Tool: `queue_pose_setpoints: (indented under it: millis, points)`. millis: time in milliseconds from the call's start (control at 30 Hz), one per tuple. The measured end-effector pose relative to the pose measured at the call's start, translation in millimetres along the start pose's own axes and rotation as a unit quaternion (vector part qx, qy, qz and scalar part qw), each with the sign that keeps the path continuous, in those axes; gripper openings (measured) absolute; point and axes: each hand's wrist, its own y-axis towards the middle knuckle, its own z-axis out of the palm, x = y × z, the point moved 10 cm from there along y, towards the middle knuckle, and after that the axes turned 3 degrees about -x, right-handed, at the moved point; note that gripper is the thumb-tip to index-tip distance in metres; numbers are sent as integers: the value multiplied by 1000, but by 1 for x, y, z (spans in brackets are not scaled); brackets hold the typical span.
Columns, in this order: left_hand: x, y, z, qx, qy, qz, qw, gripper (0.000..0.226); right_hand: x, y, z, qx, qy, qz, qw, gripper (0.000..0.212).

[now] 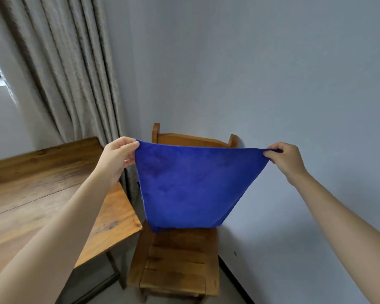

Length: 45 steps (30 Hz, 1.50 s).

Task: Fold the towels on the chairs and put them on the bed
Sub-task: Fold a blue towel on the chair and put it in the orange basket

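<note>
Soft bright-blue square towel held up flat in the air, over the brown wooden slat chair. L hand pinching top left corner w/ thumb & fingers. R hand pinching top right corner the same way. Bottom edge hanging just above the seat. Brown wooden table on the left, just beside the chair. Grey curtain behind.

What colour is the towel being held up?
Solid deep blue, no pattern. The head view shows the towel stretched between the left hand and right hand.
</note>
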Motion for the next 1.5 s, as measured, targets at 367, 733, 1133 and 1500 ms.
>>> queue_pose_setpoints:
  millis: [367,733,1133,1500]
  points:
    - [115,-185,-29,-123,34,-111,986,21,-117,-138,4,181,-50,31,982,4]
    - [229,-278,-40,-192,131,-232,944,11,-232,-224,33,238,-95,122,959,25]
    - [279,-198,-41,-228,167,-251,926,10,-271,-174,102,237,-126,189,945,6]
    - [386,-75,-31,-261,199,-276,903,11,-337,-93,198,147,-133,249,948,8]
